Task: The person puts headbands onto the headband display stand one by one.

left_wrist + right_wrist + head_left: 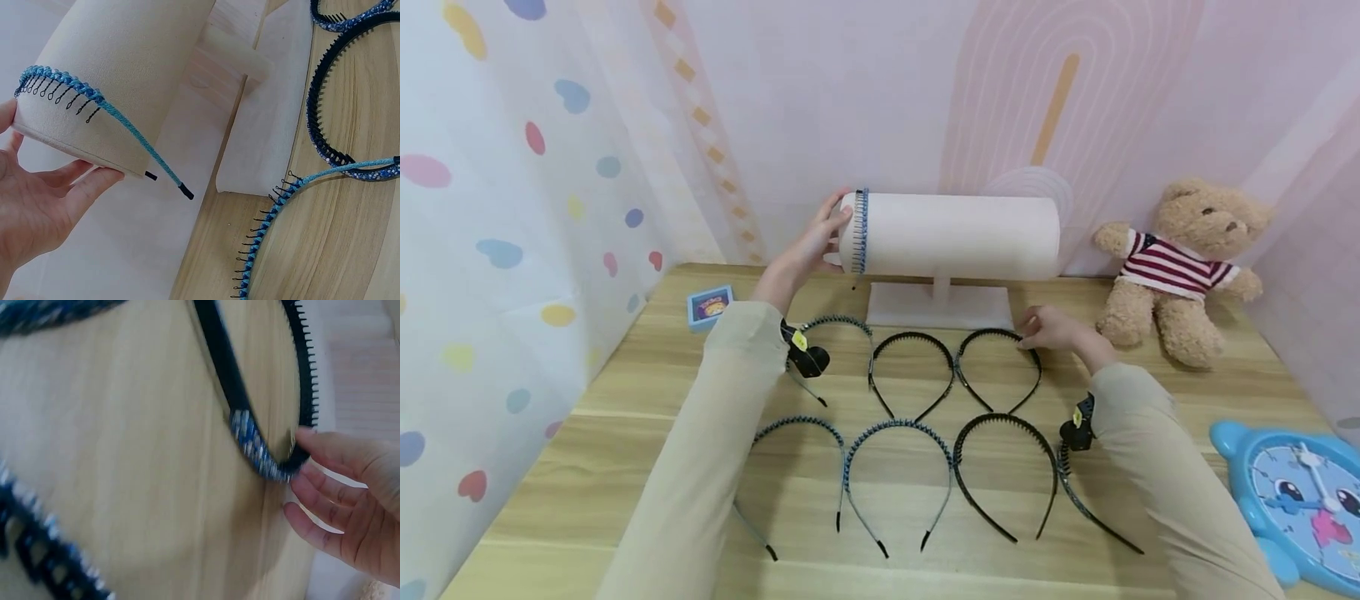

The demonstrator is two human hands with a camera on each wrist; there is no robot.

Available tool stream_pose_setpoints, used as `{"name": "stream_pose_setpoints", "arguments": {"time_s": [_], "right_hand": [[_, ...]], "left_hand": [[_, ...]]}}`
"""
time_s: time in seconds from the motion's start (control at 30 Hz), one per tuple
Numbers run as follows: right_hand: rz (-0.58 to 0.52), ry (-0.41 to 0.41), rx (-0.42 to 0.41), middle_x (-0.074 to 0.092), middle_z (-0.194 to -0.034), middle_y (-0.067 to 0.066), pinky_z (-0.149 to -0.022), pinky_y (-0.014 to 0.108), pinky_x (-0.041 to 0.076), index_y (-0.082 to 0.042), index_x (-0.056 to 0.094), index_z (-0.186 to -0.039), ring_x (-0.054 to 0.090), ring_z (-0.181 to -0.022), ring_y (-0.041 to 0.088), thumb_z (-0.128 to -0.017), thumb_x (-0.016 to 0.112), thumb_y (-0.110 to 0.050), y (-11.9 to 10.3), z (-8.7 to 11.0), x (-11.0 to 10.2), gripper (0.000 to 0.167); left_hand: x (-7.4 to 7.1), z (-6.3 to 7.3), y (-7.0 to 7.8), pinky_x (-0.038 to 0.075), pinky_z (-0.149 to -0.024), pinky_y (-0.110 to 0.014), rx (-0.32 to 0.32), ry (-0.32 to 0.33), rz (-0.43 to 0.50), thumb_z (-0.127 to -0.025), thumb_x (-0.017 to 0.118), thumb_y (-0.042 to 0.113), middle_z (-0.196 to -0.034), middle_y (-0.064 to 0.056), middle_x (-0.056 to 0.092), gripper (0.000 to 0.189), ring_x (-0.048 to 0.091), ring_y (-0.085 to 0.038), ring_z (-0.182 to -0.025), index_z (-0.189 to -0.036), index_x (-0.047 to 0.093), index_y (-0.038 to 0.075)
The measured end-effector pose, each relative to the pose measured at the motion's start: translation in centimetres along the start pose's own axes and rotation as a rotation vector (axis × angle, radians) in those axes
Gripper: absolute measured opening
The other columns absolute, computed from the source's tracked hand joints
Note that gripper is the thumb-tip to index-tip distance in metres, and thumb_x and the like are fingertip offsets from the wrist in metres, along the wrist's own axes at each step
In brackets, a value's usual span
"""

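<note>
A white roll-shaped headband stand (955, 237) stands at the back of the table, with a blue toothed headband (862, 233) around its left end. My left hand (816, 237) holds that same end; in the left wrist view its fingers rest along the roll's rim, below the headband's teeth. At the right of the table's upper row, my right hand (1052, 327) pinches a black toothed headband (976, 385) by its side, thumb and fingertips at the band. The right wrist view is blurred and shows a glittery patch on this band.
More headbands lie in two rows, among them a black one (912, 336) and a blue one (898, 425). A teddy bear (1172, 292) sits at the back right. A blue toy clock (1262, 450) lies at the right edge, a small blue-framed box (710, 307) at the left.
</note>
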State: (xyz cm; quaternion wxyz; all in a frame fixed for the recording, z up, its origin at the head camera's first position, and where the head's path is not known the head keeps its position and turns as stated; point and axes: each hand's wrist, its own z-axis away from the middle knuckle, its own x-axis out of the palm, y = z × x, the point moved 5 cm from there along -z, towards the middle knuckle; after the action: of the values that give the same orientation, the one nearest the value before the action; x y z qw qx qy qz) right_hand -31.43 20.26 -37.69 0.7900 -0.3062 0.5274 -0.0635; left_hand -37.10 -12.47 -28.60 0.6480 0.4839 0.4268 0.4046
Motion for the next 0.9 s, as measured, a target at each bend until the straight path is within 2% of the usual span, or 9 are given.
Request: {"name": "stream_pose_setpoints", "arguments": {"time_s": [0.1,0.27,0.37,0.43,0.57,0.6,0.67,0.77,0.9], "right_hand": [[0.009,-0.034,-0.002,0.053,-0.113,0.037,-0.081,0.044,0.051,0.017,0.046,-0.119,0.054,-0.104,0.046,-0.085,0.056,-0.002,0.0,0.2,-0.2,0.04],[-0.02,-0.052,0.063,0.049,-0.114,0.041,-0.068,0.037,0.056,0.019,0.047,-0.117,0.058,-0.096,0.044,-0.087,0.051,-0.001,0.9,1.6,-1.9,0.036],[-0.052,-0.03,0.1,0.049,-0.115,0.04,-0.068,0.036,0.056,0.02,0.047,-0.117,0.061,-0.091,0.04,-0.088,0.05,-0.004,1.6,2.8,-3.5,0.037],[-0.103,-0.008,0.129,0.055,-0.108,0.035,-0.071,0.037,0.056,0.02,0.045,-0.119,0.064,-0.084,0.033,-0.09,0.05,-0.008,2.1,3.6,-4.6,0.041],[-0.245,0.054,0.168,0.065,-0.088,0.007,-0.075,0.034,0.055,0.017,0.043,-0.122,0.062,-0.071,0.009,-0.09,0.055,-0.016,2.9,4.7,-6.3,0.048],[-0.293,0.068,0.174,0.063,-0.085,-0.001,-0.076,0.033,0.055,0.017,0.042,-0.122,0.061,-0.07,0.006,-0.09,0.056,-0.018,2.9,4.9,-6.6,0.049],[-0.379,0.096,0.168,0.062,-0.085,-0.009,-0.077,0.03,0.055,0.015,0.04,-0.122,0.061,-0.071,0.003,-0.09,0.057,-0.02,2.9,5.2,-7.2,0.05],[-0.493,0.169,0.144,0.059,-0.081,-0.012,-0.076,0.027,0.055,0.011,0.041,-0.119,0.063,-0.07,0.003,-0.09,0.057,-0.019,2.0,5.4,-7.8,0.045],[-0.57,0.333,0.096,0.057,-0.075,-0.014,-0.068,0.02,0.055,0.007,0.044,-0.11,0.062,-0.064,0.003,-0.09,0.057,-0.015,-0.1,5.6,-8.8,0.032]], "left_hand": [[0.2,0.0,0.0,0.034,-0.099,-0.058,0.003,-0.003,0.003,-0.097,0.029,0.046,-0.144,-0.01,0.031,0.048,0.036,-0.035,-0.124,-0.141,0.011,0.046],[0.3,-0.1,0.1,0.033,-0.099,-0.059,0.005,-0.006,0.023,-0.097,0.03,0.046,-0.144,-0.011,0.03,0.048,0.034,-0.036,-0.126,-0.141,0.011,0.046],[0.2,-0.2,0.1,0.032,-0.1,-0.06,0.003,-0.006,0.031,-0.097,0.03,0.045,-0.145,-0.01,0.029,0.049,0.033,-0.037,-0.128,-0.141,0.011,0.046],[0.1,-0.2,0.0,0.033,-0.1,-0.059,-0.001,-0.003,0.022,-0.097,0.03,0.045,-0.145,-0.01,0.028,0.049,0.033,-0.036,-0.127,-0.141,0.01,0.046],[0.1,-0.2,0.0,0.034,-0.099,-0.059,-0.001,0.003,0.017,-0.097,0.03,0.045,-0.145,-0.011,0.028,0.049,0.033,-0.036,-0.126,-0.141,0.01,0.046],[0.0,-0.2,0.1,0.034,-0.099,-0.059,-0.001,0.004,0.02,-0.097,0.03,0.046,-0.145,-0.011,0.028,0.049,0.033,-0.036,-0.126,-0.141,0.01,0.046],[0.0,-0.2,0.1,0.034,-0.099,-0.058,-0.001,0.007,0.026,-0.097,0.03,0.046,-0.145,-0.011,0.028,0.049,0.033,-0.036,-0.126,-0.141,0.01,0.046],[-0.1,-0.1,0.1,0.034,-0.099,-0.058,-0.002,0.009,0.029,-0.097,0.03,0.046,-0.145,-0.011,0.027,0.049,0.033,-0.036,-0.126,-0.141,0.01,0.046],[-0.2,-0.1,0.0,0.034,-0.1,-0.058,-0.008,0.011,0.025,-0.096,0.03,0.046,-0.145,-0.011,0.027,0.049,0.033,-0.035,-0.126,-0.141,0.01,0.047]]}}
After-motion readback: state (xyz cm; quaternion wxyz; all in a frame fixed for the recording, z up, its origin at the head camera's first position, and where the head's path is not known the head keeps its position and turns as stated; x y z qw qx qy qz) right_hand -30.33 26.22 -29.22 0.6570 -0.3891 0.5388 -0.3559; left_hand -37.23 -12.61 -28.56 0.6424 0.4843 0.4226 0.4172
